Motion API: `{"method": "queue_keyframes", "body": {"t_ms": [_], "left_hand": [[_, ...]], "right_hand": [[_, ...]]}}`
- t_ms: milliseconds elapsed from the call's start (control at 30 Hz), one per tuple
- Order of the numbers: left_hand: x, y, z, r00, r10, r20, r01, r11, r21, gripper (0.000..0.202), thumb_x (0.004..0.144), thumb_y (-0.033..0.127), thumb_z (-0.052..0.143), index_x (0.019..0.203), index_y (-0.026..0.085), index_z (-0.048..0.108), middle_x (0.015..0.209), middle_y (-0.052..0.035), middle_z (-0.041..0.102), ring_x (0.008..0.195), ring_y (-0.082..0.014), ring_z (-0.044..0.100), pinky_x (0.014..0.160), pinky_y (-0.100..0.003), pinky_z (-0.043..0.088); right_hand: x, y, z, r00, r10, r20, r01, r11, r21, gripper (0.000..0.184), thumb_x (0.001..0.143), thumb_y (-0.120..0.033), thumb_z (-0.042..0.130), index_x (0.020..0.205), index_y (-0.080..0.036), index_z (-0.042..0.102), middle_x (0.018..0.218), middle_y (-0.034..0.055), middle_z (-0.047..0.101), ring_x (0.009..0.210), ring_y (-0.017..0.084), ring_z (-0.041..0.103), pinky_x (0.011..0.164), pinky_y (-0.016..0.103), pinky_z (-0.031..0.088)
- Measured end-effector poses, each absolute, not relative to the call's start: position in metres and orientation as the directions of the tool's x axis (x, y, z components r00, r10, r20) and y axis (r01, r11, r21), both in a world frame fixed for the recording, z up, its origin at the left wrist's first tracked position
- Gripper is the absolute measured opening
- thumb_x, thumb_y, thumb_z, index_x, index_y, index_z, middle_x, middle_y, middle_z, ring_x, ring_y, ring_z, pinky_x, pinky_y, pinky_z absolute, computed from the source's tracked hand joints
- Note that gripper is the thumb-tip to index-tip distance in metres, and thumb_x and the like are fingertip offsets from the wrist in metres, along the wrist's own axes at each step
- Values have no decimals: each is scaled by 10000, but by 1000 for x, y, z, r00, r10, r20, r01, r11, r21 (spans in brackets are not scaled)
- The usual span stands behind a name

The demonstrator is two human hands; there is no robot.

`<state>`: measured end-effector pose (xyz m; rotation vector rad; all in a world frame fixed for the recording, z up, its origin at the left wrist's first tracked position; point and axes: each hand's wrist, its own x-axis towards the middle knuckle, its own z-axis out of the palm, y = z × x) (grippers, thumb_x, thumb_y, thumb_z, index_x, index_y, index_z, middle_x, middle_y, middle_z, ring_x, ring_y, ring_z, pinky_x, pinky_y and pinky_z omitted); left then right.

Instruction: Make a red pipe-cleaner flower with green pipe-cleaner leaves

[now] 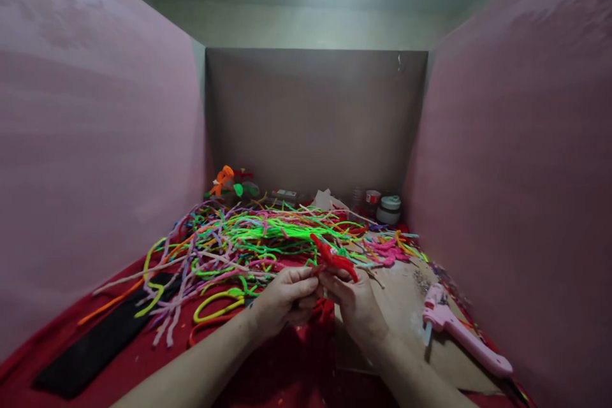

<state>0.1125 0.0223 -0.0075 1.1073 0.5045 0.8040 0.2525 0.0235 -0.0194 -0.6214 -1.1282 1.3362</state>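
Observation:
A red fuzzy pipe-cleaner flower (340, 260) is held up in front of me, its looped petals spread and a small pale spot near its middle. My left hand (289, 298) is closed at its lower left, thumb and fingers pinched together. From the right, my right hand (356, 306) grips its underside. The fingers cover the lower part of the flower. Just beyond the hands lies a broad heap of loose pipe cleaners (282, 229) in green, pink, purple and orange. Scissors with a yellow handle (210, 307) lie left of my left hand.
A pink glue gun (466, 335) rests on cardboard (401, 325) at the right. A long black object (105, 338) lies on the red cloth (43, 338) at left. An orange pipe-cleaner flower (222, 178) and a lidded jar (389, 209) stand behind. Pink walls rise on both sides.

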Motion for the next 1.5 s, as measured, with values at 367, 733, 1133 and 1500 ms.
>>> {"method": "queue_keyframes", "body": {"t_ms": [367, 733, 1133, 1500], "left_hand": [[118, 21, -8, 581, 810, 86, -264, 87, 961, 234, 786, 375, 546, 808, 141, 540, 426, 82, 357, 326, -21, 161, 330, -160, 134], [123, 21, -10, 374, 854, 362, 134, -436, 890, 270, 799, 386, 498, 653, 160, 469, 509, 60, 355, 447, -60, 270, 436, -201, 214], [130, 18, -11, 320, 870, 376, 54, -413, 909, 303, 807, 403, 478, 621, 171, 417, 492, 76, 299, 430, -55, 234, 421, -210, 173], [122, 17, -4, 517, 816, 260, -294, -116, 949, 322, 767, 449, 544, 661, 161, 446, 440, 90, 307, 350, -27, 180, 350, -172, 141]], "right_hand": [[250, 20, -13, -94, 965, 245, -536, 158, -829, 155, 574, -234, 742, 602, -143, 620, 503, -48, 465, 449, 54, 324, 437, 199, 273], [252, 20, -13, -15, 970, 241, -504, 201, -840, 160, 559, -265, 736, 624, -141, 658, 482, -49, 496, 432, 44, 313, 421, 190, 235], [254, 20, -12, 14, 947, 320, -422, 296, -857, 161, 571, -263, 733, 678, -150, 690, 532, -37, 541, 464, 55, 334, 425, 197, 222], [254, 17, -10, -108, 927, 358, -476, 268, -838, 156, 622, -255, 718, 769, -203, 706, 740, 14, 673, 605, 113, 540, 563, 243, 425]]}}
